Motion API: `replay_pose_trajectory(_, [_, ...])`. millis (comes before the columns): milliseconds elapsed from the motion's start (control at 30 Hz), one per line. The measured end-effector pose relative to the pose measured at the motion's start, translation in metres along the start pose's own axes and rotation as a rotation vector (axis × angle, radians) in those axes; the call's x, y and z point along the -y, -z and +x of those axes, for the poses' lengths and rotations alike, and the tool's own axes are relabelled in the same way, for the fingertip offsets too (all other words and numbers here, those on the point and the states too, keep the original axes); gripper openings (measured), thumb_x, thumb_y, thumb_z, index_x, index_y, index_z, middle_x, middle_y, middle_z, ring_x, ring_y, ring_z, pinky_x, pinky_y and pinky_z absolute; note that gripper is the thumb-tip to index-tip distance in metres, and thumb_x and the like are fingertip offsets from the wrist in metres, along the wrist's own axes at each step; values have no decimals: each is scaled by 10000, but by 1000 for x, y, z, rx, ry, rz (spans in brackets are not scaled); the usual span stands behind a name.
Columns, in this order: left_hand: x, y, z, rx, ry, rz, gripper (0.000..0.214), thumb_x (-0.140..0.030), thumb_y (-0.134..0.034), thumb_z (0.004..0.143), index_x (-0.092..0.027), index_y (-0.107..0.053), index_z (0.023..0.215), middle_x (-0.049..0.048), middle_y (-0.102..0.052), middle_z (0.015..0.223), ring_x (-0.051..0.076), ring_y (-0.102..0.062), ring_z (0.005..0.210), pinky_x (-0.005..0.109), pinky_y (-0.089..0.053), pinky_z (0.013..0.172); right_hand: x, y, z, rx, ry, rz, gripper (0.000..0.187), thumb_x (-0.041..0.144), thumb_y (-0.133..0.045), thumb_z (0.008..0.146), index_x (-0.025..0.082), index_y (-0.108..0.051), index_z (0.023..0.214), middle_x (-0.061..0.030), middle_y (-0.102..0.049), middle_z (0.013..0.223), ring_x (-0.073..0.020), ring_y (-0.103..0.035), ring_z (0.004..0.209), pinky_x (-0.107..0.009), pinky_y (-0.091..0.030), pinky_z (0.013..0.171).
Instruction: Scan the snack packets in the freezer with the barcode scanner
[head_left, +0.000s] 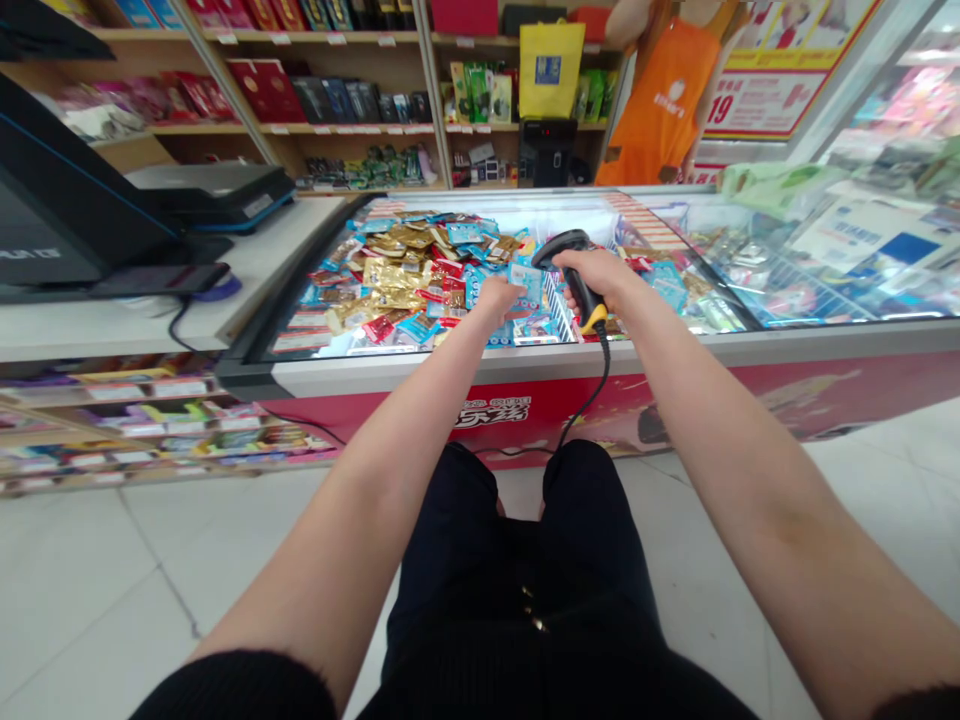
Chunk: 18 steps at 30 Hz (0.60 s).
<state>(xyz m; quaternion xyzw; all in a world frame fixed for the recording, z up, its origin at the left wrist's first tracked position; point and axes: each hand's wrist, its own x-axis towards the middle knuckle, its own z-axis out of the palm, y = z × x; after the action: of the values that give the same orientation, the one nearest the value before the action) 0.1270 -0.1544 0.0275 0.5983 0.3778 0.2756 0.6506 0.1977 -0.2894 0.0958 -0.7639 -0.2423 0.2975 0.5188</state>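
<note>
Both arms reach out over a chest freezer [675, 352] with a glass lid. My left hand [496, 298] pinches a small blue ice-cream packet [526, 284] and holds it up above the freezer. My right hand [600, 278] is wrapped round the handle of a black barcode scanner [564, 250] with a yellow base; the scanner's head sits just right of the packet and points toward it. A black cable [600, 385] hangs from the scanner down the freezer's front.
The freezer holds several blue, gold and red packets [405, 275]. To the left a white counter [247, 262] carries a black till screen [60, 215] and a flat device [217, 190]. Shelves of goods line the back wall, where a person in an orange apron [664, 100] stands.
</note>
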Motion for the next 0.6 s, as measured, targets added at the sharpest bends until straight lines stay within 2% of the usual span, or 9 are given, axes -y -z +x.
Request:
replay_pose_trajectory(100, [3,1,3,42,0,3,239,11,-655,653,-172,-506,620,-19,-475,603,179,-609,789,369,-604,754,1,-6,2,21,-3,-12,193,330,-576,848,143,-592,895,-55,-561,563,-173,-539,469,-315,-485,475])
replay_pose_trajectory(333, [8,2,2,45,-26,1,254,-1,-633,683,-172,-466,593,-23,-435,581,163,-589,741,371,-609,739,6,-14,2,33,-16,-25,195,327,-570,848,133,-588,866,-58,-561,566,-168,-531,458,-289,-443,432])
replay_pose_trajectory(600, [7,3,1,59,-26,-14,210,-9,-642,685,-162,-520,609,-9,-488,604,179,-612,737,418,-603,746,8,-17,-4,60,1,-43,192,328,-553,862,141,-574,898,-67,-556,589,-158,-521,472,-282,-455,437])
